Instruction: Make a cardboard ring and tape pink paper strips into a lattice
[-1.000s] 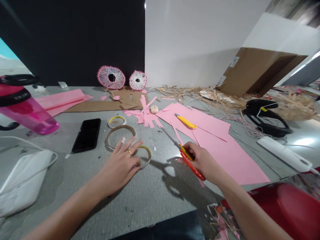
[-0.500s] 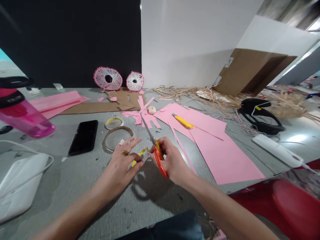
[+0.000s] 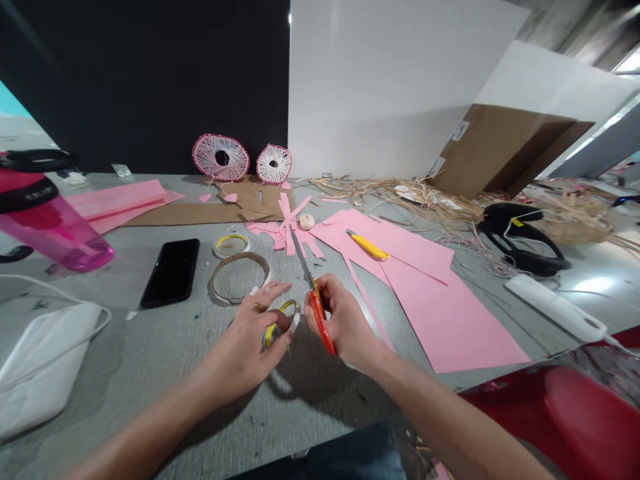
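My left hand [image 3: 257,330] is closed on a small ring [image 3: 270,335], yellow inside and whitish outside, with a pale end sticking up by my thumb. Red-handled scissors [image 3: 320,317] with a little yellow on them are in my right hand [image 3: 340,317], blades pointing away from me and seemingly together. Just beyond my left hand lies a larger brown-lined ring [image 3: 215,283]. Behind that one is another yellow-and-white ring [image 3: 216,248]. Pink paper strips [image 3: 313,248] lie past the scissors' tip, with a round beige disc [image 3: 306,221] beside them.
Pink sheets [image 3: 450,320] bear a yellow cutter [image 3: 369,245]. A black phone [image 3: 171,273], a pink bottle [image 3: 65,230] and a white device [image 3: 45,373] stand left. Two thread-wound rings [image 3: 205,157] lean at the back. Right are a black headset-like object [image 3: 525,243] and white tool [image 3: 555,303].
The pale end of the small ring has tipped more upright and the scissors have drawn slightly apart from it. My view has shifted a little.
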A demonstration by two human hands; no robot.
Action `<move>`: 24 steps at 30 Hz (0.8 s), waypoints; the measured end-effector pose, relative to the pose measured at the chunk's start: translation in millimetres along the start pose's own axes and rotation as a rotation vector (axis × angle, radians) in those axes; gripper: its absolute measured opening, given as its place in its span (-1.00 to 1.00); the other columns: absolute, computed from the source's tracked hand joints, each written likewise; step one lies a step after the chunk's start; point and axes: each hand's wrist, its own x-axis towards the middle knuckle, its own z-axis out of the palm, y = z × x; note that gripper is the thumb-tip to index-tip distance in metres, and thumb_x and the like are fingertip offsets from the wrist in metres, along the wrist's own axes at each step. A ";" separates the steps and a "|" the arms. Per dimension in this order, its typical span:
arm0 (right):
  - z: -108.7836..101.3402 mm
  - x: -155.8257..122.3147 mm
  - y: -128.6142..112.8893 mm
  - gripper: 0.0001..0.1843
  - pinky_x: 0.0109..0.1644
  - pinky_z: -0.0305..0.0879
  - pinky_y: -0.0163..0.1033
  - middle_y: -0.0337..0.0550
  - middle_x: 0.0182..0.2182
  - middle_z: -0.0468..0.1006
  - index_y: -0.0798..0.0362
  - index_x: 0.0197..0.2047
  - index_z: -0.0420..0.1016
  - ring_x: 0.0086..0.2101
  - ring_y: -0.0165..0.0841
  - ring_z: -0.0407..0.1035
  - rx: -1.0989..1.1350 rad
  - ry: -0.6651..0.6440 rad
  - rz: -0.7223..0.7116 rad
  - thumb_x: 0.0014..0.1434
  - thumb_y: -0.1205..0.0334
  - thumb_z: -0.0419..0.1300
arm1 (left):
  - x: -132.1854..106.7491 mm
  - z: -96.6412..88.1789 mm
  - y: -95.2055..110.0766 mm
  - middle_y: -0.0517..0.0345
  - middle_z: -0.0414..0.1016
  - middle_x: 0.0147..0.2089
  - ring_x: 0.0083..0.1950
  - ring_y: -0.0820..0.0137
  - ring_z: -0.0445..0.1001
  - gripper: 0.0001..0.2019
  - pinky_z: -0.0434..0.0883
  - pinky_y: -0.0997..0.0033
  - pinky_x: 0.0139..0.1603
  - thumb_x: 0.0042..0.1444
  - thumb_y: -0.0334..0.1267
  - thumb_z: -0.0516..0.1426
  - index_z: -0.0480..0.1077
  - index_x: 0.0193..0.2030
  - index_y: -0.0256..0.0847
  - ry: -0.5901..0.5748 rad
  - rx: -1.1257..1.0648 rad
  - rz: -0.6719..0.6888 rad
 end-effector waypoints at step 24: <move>1.9 0.8 11.4 -0.70 -0.35 0.19 -0.30 -0.37 -0.46 0.29 -0.04 -0.24 0.21 -0.43 -0.42 0.21 -0.075 0.023 -0.111 -0.01 0.22 0.24 | 1.3 6.0 -3.6 -0.06 0.37 0.34 0.41 -0.08 0.24 -0.80 0.21 -0.36 0.35 0.23 -0.15 0.10 0.52 -0.31 -0.10 0.073 -0.072 -0.047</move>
